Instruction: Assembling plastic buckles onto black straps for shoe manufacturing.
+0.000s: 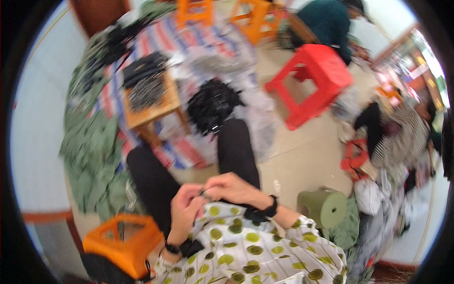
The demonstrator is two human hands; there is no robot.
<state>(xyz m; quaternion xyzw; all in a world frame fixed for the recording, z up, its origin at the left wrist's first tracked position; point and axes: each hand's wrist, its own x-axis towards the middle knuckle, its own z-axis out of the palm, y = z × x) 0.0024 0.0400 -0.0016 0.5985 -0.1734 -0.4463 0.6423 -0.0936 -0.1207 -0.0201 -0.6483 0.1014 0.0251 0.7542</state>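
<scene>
Pinching one dark piece (202, 192), two hands (226, 187), one red stool (326, 71)

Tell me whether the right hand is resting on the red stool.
No, the right hand is beside the left hand, a small dark item at their fingertips, well away from the red stool.

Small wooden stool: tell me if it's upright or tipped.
Upright: the wooden stool stands on its legs, with dark bundles lying on its seat.
</scene>
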